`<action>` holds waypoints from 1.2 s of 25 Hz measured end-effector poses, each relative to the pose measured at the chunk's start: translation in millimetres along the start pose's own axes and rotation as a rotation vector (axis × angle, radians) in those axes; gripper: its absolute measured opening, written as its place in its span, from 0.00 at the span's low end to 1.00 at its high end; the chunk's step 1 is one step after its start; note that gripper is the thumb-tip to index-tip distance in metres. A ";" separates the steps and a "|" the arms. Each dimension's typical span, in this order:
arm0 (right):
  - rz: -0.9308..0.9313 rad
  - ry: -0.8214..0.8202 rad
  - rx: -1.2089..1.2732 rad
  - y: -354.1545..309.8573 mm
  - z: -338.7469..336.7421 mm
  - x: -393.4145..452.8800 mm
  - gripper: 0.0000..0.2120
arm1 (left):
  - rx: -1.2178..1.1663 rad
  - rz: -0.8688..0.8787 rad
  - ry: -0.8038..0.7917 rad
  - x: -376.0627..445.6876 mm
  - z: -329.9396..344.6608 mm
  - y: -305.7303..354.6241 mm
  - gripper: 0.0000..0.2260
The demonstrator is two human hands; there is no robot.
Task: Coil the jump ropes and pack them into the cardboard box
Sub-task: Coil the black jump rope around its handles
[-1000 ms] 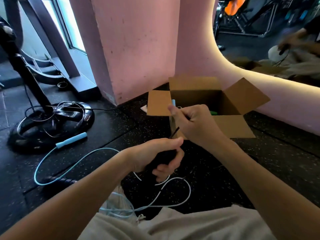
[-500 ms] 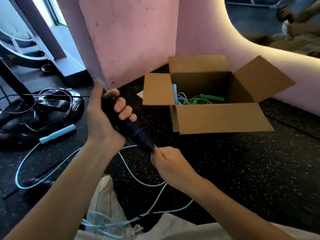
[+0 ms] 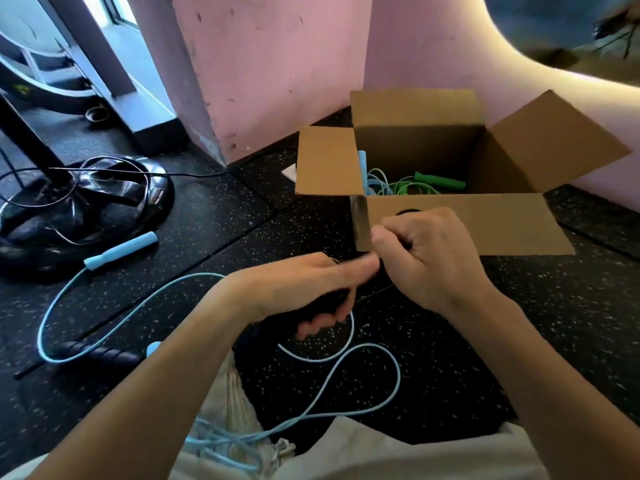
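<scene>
My left hand (image 3: 304, 289) grips a black jump rope handle (image 3: 329, 301), mostly hidden under its fingers. My right hand (image 3: 426, 258) pinches the thin black rope just in front of the open cardboard box (image 3: 460, 223). Inside the box lie a coiled green rope with its green handle (image 3: 440, 181) and a light blue rope with a blue handle (image 3: 362, 162). A loose light blue rope (image 3: 349, 393) trails over the floor and my lap to its blue handle (image 3: 121, 250). A second black handle (image 3: 97, 353) lies on the floor at left.
A black round machine base (image 3: 79, 206) with thin cables stands at left. Pink walls (image 3: 277, 64) rise behind the box. The floor is black speckled rubber (image 3: 571, 323). My white shoe (image 3: 232, 396) sits near the bottom middle.
My left hand dropped from holding the black handle high to low in front of me. My right hand rose to meet it by the box's front flap.
</scene>
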State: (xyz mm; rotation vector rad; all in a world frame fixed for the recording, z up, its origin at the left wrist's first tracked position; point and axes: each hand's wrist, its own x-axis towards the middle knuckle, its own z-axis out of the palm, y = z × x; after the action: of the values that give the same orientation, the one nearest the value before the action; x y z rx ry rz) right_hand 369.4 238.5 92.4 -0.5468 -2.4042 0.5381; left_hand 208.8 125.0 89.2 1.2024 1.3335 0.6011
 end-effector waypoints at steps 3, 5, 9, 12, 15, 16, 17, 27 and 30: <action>0.003 0.050 0.157 -4.1 11.8 -2.3 0.26 | -0.524 0.218 -0.410 -6.6 10.3 4.6 0.17; 0.093 0.049 0.392 -8.3 21.6 -4.1 0.30 | -0.934 0.439 -0.507 -4.0 12.3 10.5 0.14; 0.257 -0.094 0.485 -14.3 41.9 -10.4 0.28 | -1.159 0.751 -0.096 1.2 -0.7 16.8 0.18; 0.322 -0.288 0.517 -15.2 55.6 -12.4 0.24 | -1.240 0.807 0.212 -2.2 -12.8 12.8 0.18; 0.388 -0.443 0.434 -13.3 50.3 -11.2 0.12 | -1.271 0.815 0.454 -9.4 -24.5 15.1 0.17; 0.388 -0.468 0.412 -14.0 46.0 -10.8 0.11 | -1.238 0.803 0.534 -13.0 -29.2 16.6 0.17; 0.371 -0.468 0.409 -16.0 41.6 -9.9 0.11 | -1.190 0.785 0.613 -15.4 -33.6 17.6 0.17; 0.295 -0.516 0.387 -36.3 19.8 -5.8 0.06 | -0.785 0.645 1.201 -10.8 -21.5 25.2 0.17; 0.302 -0.588 0.415 -40.7 15.6 -6.9 0.11 | -0.712 0.651 1.366 -15.6 -18.1 26.8 0.14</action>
State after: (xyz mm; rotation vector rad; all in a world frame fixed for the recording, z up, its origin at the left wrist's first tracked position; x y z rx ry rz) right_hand 354.3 197.4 97.9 -0.6301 -2.6314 1.4620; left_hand 196.3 125.8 122.9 0.4921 1.4702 2.4196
